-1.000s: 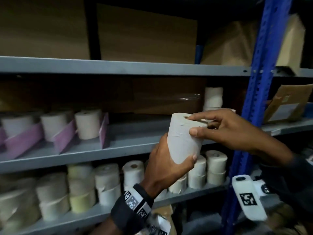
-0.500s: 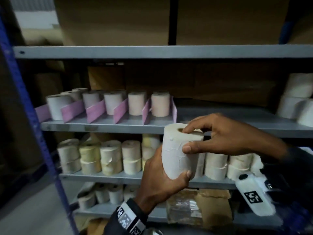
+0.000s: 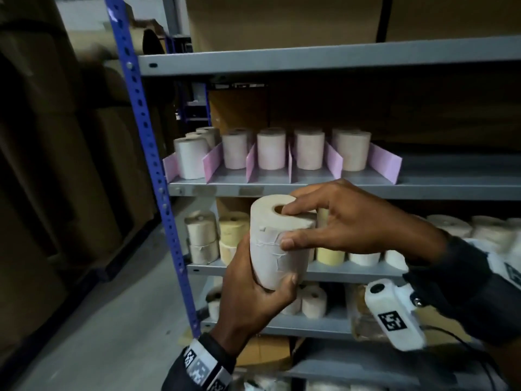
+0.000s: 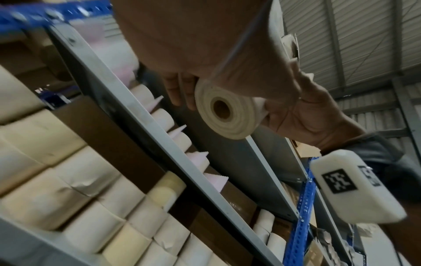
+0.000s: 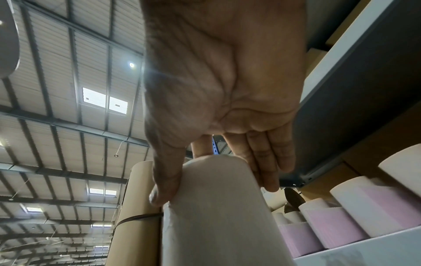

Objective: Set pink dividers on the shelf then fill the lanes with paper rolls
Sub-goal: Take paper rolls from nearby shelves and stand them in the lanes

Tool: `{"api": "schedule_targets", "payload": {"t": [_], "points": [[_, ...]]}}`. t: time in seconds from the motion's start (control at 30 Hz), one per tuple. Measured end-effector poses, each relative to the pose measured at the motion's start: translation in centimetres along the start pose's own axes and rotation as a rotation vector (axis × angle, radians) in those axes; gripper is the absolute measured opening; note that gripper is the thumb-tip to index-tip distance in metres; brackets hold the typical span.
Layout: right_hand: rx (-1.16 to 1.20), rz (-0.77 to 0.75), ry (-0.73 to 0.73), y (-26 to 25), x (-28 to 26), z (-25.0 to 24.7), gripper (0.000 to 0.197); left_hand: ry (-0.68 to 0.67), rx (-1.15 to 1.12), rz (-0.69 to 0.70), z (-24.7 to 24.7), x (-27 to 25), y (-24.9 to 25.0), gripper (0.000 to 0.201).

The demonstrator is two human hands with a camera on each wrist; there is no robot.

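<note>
Two hands hold one paper roll (image 3: 277,241) upright in the air in front of the shelving, below the front edge of the divider shelf (image 3: 423,190). The left hand (image 3: 253,300) wraps its grip around the lower part of the roll from underneath, thumb on the near side. The right hand (image 3: 349,221) takes the upper part, thumb pressed on the side and a fingertip on the top face beside the core hole; from the right wrist view the other fingers lie along the far side of the roll.

Six pink dividers (image 3: 334,163) stand on edge on the shelf, running front to back and forming lanes from the left end to about the middle. Each lane holds shelved rolls (image 3: 308,152) standing upright, set back from the front edge; the leftmost lane shows several in a line. To the right of the last divider the shelf surface is bare metal.

Stacked rolls (image 3: 203,238) in white, cream and yellow fill the lower shelf (image 3: 338,270) behind the hands. A blue upright post (image 3: 149,153) frames the left end of the shelving.
</note>
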State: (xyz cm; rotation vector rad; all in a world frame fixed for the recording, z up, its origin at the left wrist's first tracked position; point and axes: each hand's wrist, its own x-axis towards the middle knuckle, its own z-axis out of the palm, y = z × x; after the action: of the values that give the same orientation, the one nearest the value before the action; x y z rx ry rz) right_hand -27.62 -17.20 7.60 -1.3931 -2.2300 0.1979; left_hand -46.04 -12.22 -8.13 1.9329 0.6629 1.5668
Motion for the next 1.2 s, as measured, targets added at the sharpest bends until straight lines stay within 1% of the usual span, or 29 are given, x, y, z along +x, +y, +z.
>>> {"api": "schedule_targets", "payload": {"t": [0.1,0.17,0.23,0.33,0.43,0.53,0.63,0.7,0.83,0.93,1.0,1.2], "points": [[-0.012,0.004,-0.021,-2.0,2.8,2.1,0.063,-0.001,0.045,-0.016,-3.6,-0.1,-0.9,0.073],[-0.046,0.027,-0.023,-2.9,4.5,3.3,0.066,0.000,0.094,-0.026,-5.3,0.1,-1.8,0.070],[-0.092,0.052,-0.017,-3.4,6.4,4.3,0.070,0.047,0.129,-0.060,-6.4,0.2,-2.7,0.072],[-0.109,0.060,-0.002,-3.3,9.2,5.4,0.068,0.131,0.239,-0.104,-7.1,0.5,-4.1,0.079],[-0.136,0.050,0.021,-2.5,12.0,6.2,0.066,0.150,0.355,-0.043,-7.4,0.9,-5.5,0.078],[-0.150,0.034,0.059,-1.2,14.5,6.4,0.066,0.103,0.497,0.059,-7.3,1.4,-6.9,0.078],[-0.131,0.032,0.124,0.2,17.1,6.0,0.072,0.010,0.561,0.159,-7.3,2.8,-8.5,0.080],[-0.132,0.033,0.152,1.1,18.5,5.7,0.072,-0.049,0.633,0.198,-7.3,4.3,-9.8,0.082],[-0.174,0.048,0.182,2.8,21.3,5.1,0.076,-0.088,0.687,0.200,-6.5,7.2,-12.3,0.089],[-0.187,0.091,0.192,3.9,22.9,5.1,0.073,-0.113,0.694,0.165,-5.9,8.9,-13.7,0.092],[-0.201,0.117,0.175,4.8,23.9,5.1,0.071,-0.134,0.703,0.142,-5.7,9.9,-14.4,0.092],[-0.242,0.173,0.109,6.8,26.2,5.2,0.066,-0.161,0.716,0.135,-5.2,11.5,-15.8,0.092]]}}
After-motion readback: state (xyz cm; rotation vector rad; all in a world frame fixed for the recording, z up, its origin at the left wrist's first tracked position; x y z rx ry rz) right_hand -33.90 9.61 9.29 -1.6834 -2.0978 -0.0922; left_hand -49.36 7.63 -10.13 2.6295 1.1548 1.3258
